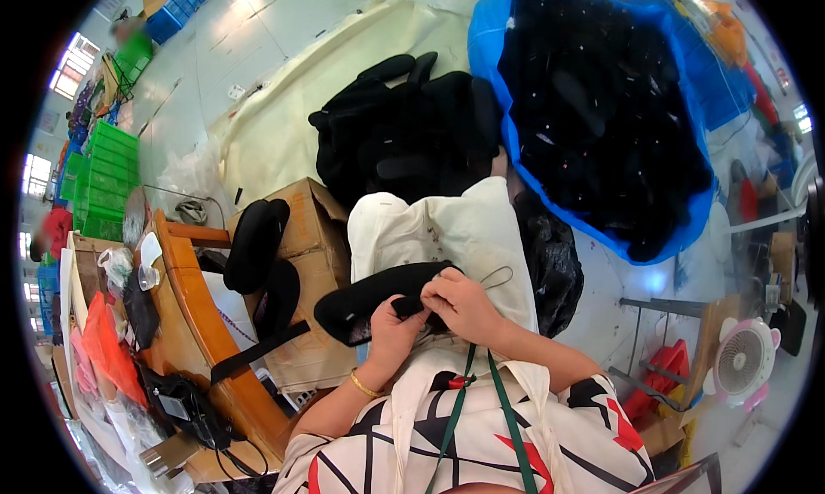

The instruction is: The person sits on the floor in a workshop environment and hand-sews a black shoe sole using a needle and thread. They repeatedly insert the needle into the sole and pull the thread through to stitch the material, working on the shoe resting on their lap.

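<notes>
Across my lap, on a white apron (pixel 490 227), lies a black slipper-shaped piece (pixel 365 300) with its rounded toe end pointing left. My left hand (pixel 395 335) grips its near edge, thumb pressed on a small black flap. Close beside it, my right hand (pixel 464 305) pinches at the same edge with fingertips together; anything tiny between them is hidden. A thin loop of thread or wire (pixel 498 277) sticks out by my right hand. Two more black slippers (pixel 256 245) rest on a cardboard box (pixel 322 275) to the left.
Beyond my knees, a pile of black slippers (pixel 404 137) lies on a cream sheet (pixel 284 81). A big blue bag (pixel 507 124) full of black pieces stands far right. Left is a wooden table (pixel 193 296) with a black pouch (pixel 185 408); right, a fan (pixel 743 356) and a black plastic bag (pixel 550 262).
</notes>
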